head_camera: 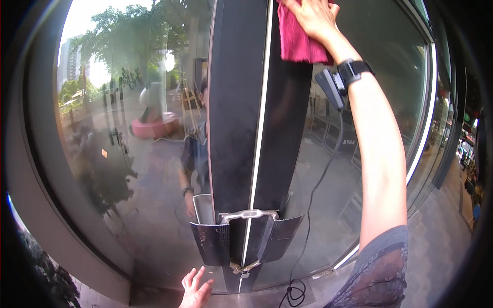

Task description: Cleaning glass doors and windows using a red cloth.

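At the top, my right hand [314, 17] presses a pink cloth [298, 44] flat against the upper part of a black door stile [287, 115] and the glass beside it. The hand's upper edge is cut off by the picture's rim. Low in the view, my left hand [196, 288] is held with its fingers apart and nothing in it, below the left black door handle plate [211, 242]. A right handle plate [284, 236] sits beside it, across the pale seam between the two door leaves. A clear plastic-looking band [250, 213] spans both plates.
A black device [330, 88] is strapped to my right wrist; its cable [314, 188] hangs down and coils near the floor. Large glass panes [154, 173] flank the stiles, reflecting trees and a person. A pale frame edge [420, 127] stands at right.
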`<act>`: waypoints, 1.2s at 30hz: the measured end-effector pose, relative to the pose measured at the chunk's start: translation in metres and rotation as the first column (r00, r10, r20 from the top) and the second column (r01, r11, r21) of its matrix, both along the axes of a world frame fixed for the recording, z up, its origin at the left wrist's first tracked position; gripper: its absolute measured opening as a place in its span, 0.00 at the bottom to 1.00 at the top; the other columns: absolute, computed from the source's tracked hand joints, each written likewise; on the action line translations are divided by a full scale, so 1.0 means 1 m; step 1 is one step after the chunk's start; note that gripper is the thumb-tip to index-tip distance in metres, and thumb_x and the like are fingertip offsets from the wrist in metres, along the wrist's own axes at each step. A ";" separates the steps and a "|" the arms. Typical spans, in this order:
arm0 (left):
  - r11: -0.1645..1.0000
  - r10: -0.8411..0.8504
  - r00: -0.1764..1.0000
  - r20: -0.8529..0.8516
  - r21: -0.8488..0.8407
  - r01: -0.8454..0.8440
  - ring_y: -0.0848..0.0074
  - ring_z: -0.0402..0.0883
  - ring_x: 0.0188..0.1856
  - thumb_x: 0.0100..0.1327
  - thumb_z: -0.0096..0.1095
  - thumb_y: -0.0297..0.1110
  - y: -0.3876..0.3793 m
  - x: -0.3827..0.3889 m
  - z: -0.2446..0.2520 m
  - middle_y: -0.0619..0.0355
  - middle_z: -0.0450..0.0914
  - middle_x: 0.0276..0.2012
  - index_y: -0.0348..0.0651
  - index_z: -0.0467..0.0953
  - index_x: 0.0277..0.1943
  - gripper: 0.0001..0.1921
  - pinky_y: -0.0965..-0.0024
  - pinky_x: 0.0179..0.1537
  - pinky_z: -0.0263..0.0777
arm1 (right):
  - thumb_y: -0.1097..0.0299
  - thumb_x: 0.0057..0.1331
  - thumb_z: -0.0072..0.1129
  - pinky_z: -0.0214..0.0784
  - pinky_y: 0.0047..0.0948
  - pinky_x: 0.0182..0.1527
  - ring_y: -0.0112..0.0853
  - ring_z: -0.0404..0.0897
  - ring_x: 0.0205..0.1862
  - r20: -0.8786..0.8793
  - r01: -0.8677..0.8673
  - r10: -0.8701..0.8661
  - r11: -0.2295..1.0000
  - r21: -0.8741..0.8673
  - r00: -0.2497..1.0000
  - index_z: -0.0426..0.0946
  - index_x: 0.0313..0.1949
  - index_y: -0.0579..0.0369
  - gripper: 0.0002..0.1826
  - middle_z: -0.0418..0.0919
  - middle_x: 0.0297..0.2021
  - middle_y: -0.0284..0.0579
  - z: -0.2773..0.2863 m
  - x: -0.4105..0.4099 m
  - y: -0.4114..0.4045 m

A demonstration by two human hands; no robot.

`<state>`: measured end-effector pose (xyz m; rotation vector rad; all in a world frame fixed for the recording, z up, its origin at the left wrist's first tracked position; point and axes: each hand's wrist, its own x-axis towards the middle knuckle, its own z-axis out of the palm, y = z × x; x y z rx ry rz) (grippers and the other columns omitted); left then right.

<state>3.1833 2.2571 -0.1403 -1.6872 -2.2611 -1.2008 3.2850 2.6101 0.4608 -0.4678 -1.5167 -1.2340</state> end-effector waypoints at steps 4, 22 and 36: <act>0.998 -0.069 0.976 -0.206 0.002 0.071 0.49 0.54 0.66 0.48 0.59 0.21 0.020 0.007 0.035 0.44 0.56 0.67 0.46 0.67 0.61 0.33 0.51 0.64 0.49 | 0.45 0.65 0.44 0.48 0.48 0.56 0.44 0.58 0.64 -0.196 -0.387 0.451 0.875 0.291 0.871 0.67 0.60 0.46 0.28 0.66 0.57 0.50 -0.018 -0.024 0.013; 0.949 0.074 0.934 -0.350 0.313 0.042 0.44 0.54 0.63 0.47 0.70 0.33 0.085 -0.036 0.056 0.36 0.53 0.62 0.44 0.66 0.61 0.35 0.50 0.61 0.52 | 0.50 0.63 0.47 0.47 0.44 0.61 0.37 0.57 0.67 0.113 -0.266 0.246 0.937 0.227 0.963 0.64 0.63 0.38 0.28 0.59 0.66 0.43 0.016 -0.058 -0.038; 0.909 0.004 0.982 -0.187 0.410 0.074 0.57 0.65 0.47 0.48 0.67 0.26 0.107 -0.062 0.115 0.46 0.62 0.50 0.48 0.73 0.54 0.27 0.60 0.48 0.65 | 0.59 0.56 0.54 0.54 0.37 0.55 0.34 0.68 0.55 0.346 -0.327 0.262 0.934 0.146 0.901 0.72 0.52 0.48 0.23 0.71 0.51 0.42 -0.036 -0.056 -0.057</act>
